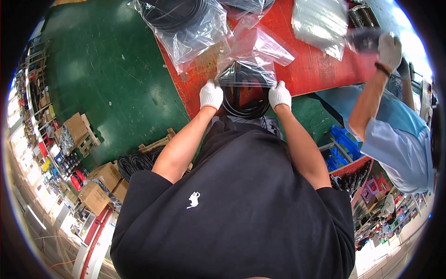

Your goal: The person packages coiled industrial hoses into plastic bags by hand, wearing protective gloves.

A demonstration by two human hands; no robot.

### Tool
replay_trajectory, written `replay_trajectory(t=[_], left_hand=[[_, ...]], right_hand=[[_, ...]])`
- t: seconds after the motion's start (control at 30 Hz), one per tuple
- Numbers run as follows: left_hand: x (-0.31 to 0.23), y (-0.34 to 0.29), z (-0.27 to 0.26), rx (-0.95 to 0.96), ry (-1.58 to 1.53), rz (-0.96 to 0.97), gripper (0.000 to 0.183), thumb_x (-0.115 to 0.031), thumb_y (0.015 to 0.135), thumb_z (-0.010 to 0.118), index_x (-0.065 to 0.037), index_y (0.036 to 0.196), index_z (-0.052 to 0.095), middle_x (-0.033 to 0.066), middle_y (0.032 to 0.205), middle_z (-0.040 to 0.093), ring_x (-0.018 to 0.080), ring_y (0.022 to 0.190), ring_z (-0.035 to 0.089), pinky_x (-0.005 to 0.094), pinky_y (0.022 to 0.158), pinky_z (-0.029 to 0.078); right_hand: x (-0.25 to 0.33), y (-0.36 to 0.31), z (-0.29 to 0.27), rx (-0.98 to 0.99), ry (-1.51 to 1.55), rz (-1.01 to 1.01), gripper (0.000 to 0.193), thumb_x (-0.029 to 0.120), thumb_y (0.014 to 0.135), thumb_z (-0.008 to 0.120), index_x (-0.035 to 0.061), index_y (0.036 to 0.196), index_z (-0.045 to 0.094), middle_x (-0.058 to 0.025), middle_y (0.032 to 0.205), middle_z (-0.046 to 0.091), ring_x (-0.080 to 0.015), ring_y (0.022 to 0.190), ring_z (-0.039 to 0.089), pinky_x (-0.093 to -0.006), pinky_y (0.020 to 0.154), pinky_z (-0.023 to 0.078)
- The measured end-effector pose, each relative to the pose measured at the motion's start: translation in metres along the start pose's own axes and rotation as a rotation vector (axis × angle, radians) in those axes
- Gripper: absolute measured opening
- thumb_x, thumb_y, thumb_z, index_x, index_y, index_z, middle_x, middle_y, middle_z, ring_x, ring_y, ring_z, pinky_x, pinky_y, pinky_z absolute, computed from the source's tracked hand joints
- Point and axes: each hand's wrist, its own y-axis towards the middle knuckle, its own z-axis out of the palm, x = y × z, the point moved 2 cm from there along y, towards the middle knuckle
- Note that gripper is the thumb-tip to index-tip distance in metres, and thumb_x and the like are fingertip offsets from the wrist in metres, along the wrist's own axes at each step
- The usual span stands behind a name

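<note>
Left hand (211, 95) and right hand (280, 96) pinch the bag (252, 62), long axis forward, mouth facing back; clear, creased, it partly covers a black coil (245, 112).

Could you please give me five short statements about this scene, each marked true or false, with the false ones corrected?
1. The person's left hand and right hand are both white-gloved. True.
2. The two hands hold opposite sides of the mouth of a clear plastic bag. True.
3. The coil of black cable is wholly inside that bag. False: the part nearest the person's body is outside it.
4. A stack of flat clear bags lies on the red table, to the right of the bag being held. True.
5. The co-worker's shirt is black. False: it is light blue.
</note>
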Motion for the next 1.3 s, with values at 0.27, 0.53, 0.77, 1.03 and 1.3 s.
replay_trajectory(t=[0.27,0.53,0.77,1.03,1.3], left_hand=[[0.019,-0.016,-0.011,0.098,0.228,0.150,0.029,-0.032,0.102,0.054,-0.005,0.100,0.066,0.0278,0.084,0.074,0.0481,0.082,0.074,0.0616,0.072,0.058],[0.030,-0.030,-0.017,0.167,0.385,0.267,0.028,-0.033,0.101,0.053,-0.008,0.098,0.066,0.0230,0.077,0.074,0.0452,0.076,0.075,0.0596,0.066,0.057],[0.070,-0.064,-0.017,0.223,0.453,0.435,0.023,-0.031,0.091,0.059,-0.011,0.092,0.070,0.0222,0.073,0.072,0.0438,0.071,0.074,0.0596,0.063,0.057],[0.056,-0.088,-0.045,0.251,0.062,0.458,0.025,-0.026,0.102,0.056,-0.006,0.102,0.071,0.0245,0.083,0.073,0.0374,0.074,0.074,0.0490,0.069,0.058],[-0.039,-0.137,-0.123,0.498,-0.765,-0.114,0.027,-0.020,0.107,0.053,-0.003,0.091,0.065,0.0064,0.067,0.063,0.0170,0.054,0.059,0.0333,0.050,0.048]], right_hand=[[-0.015,-0.010,0.009,-0.044,0.047,-0.092,0.036,0.036,0.107,0.049,0.0020,0.109,0.060,-0.0343,0.099,0.072,-0.0538,0.099,0.070,-0.0596,0.088,0.054],[-0.040,-0.029,0.030,-0.090,0.187,-0.047,0.038,0.036,0.104,0.052,0.0024,0.103,0.069,-0.0298,0.102,0.073,-0.0512,0.102,0.069,-0.0573,0.088,0.054],[-0.050,-0.074,0.038,0.019,-0.130,-0.219,0.026,0.032,0.101,0.057,0.0079,0.102,0.067,-0.0243,0.102,0.075,-0.0471,0.095,0.072,-0.0579,0.083,0.057],[-0.070,-0.100,0.034,0.069,0.153,-0.426,0.032,0.033,0.103,0.058,0.0043,0.093,0.067,-0.0257,0.093,0.071,-0.0474,0.092,0.069,-0.0541,0.078,0.055],[-0.034,-0.156,-0.061,0.316,1.055,-0.230,0.032,0.027,0.107,0.061,-0.0011,0.094,0.070,0.0011,0.076,0.061,-0.0104,0.065,0.053,-0.0291,0.060,0.043]])
